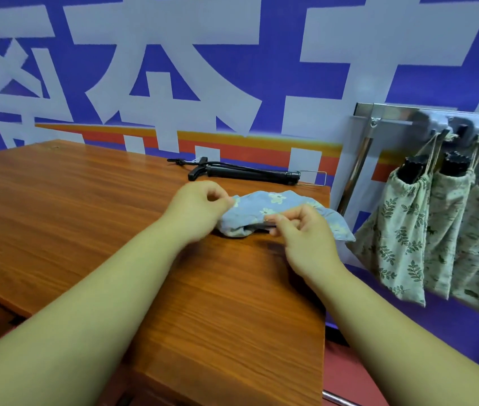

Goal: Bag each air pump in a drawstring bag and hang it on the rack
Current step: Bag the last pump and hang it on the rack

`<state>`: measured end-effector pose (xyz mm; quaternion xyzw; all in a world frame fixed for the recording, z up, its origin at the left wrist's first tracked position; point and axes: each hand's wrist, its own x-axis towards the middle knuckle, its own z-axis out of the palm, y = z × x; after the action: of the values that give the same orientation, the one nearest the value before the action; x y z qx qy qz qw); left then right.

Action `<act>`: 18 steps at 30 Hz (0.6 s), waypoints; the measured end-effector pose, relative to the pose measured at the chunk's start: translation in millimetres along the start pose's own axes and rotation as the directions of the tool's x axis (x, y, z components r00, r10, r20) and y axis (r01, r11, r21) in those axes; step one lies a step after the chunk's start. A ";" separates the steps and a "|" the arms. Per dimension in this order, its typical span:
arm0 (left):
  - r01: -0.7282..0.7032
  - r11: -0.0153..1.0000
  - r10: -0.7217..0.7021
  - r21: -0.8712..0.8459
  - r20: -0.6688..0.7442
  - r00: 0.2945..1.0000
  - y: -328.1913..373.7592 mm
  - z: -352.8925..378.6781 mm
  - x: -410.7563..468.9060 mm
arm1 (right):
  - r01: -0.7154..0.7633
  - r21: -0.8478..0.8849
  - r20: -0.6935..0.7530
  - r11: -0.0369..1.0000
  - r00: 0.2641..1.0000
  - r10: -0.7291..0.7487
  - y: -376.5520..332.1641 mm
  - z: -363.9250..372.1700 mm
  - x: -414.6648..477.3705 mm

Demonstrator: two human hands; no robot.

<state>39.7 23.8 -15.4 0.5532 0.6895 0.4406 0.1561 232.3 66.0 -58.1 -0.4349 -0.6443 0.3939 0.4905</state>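
A blue drawstring bag [264,204] with pale flowers lies crumpled on the wooden table [86,206] near its right edge. My left hand [200,209] pinches the bag's left end. My right hand [302,230] pinches its near edge, where the mouth shows as a dark gap. Behind the bag a black air pump [247,172] lies on its side along the table's far edge, apart from both hands. To the right, a shiny metal rack [393,115] on the wall carries three green leaf-print bags [399,230], each with a black pump top sticking out.
The blue and white wall stands close behind the table. The table's right edge drops off just past the bag, with a narrow gap to the rack. A metal bar [334,398] shows low down beside the table.
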 end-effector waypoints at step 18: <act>-0.006 1.000 0.004 0.008 0.261 0.965 -36.8 26.3 28.3 | 0.266 -0.480 0.115 0.836 0.964 -0.241 27.2 15.6 30.5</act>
<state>25.5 60.8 -51.3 0.6088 0.6636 0.3614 0.2417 217.5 102.1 -77.9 -0.4459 -0.7870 0.1594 0.3954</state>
